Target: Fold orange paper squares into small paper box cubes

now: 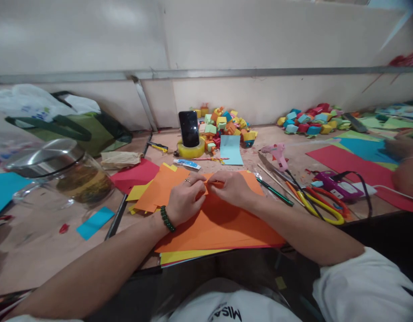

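Note:
My left hand (187, 197), with a ring and a dark green bead bracelet (167, 218) at the wrist, is closed in a pinch. Facing it, my right hand (233, 187) is closed too, fingertips nearly meeting the left ones. Between them they grip a small piece of orange paper (207, 188), mostly hidden by the fingers. Both hands are over a stack of large orange sheets (223, 230), with yellow edges showing beneath. Smaller orange sheets (161, 188) and yellow ones lie under and beside my left hand. A green pen (276, 192) is near my right forearm.
Behind stand a phone (189, 128) on a tape roll (191, 148) and piles of folded paper cubes (223, 123). Scissors (322, 205), a pink glue gun (276, 154) and a purple device (339, 184) lie right. A glass jar (82, 179) is left. Another person's hand (407, 174) is far right.

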`<state>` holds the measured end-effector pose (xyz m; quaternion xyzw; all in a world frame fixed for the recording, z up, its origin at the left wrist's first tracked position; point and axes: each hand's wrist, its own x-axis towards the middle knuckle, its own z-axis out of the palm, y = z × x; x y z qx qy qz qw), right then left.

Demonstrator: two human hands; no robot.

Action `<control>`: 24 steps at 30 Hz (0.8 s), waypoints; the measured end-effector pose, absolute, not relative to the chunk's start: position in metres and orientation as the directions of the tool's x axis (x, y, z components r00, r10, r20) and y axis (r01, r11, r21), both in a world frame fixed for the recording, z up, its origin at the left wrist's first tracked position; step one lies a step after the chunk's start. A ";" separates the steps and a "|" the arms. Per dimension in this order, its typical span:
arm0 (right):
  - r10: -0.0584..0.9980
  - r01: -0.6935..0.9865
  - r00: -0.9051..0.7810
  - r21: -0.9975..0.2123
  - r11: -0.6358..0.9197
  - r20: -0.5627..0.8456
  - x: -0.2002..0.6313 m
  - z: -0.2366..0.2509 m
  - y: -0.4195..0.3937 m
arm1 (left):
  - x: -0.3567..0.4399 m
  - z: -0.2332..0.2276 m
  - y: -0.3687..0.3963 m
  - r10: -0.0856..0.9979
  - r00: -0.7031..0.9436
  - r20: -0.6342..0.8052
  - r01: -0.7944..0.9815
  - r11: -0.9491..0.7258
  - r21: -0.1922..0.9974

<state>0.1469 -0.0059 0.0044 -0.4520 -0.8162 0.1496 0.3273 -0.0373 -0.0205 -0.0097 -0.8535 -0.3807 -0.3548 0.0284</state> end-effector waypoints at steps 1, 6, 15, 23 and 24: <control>0.816 0.666 -0.400 -0.479 0.572 0.417 0.147 0.004 -0.006 | -0.037 -0.010 -0.020 0.645 0.463 0.608 0.670 -0.703 0.237; 0.735 0.650 -0.484 -0.367 0.666 0.475 0.147 -0.003 -0.004 | -0.036 -0.010 -0.018 0.738 0.445 0.508 0.659 -0.654 0.373; 0.815 0.492 -0.434 -0.657 0.571 0.384 0.157 0.007 0.003 | -0.038 -0.011 -0.013 0.843 0.344 0.414 0.655 -0.532 0.537; 0.629 0.439 -0.546 -0.450 0.777 0.553 0.153 0.001 -0.003 | -0.038 -0.011 -0.012 0.831 0.406 0.379 0.573 -0.555 0.603; 0.619 0.404 -0.546 -0.469 0.785 0.565 0.153 0.000 -0.003 | -0.038 -0.011 -0.013 0.835 0.399 0.379 0.578 -0.550 0.603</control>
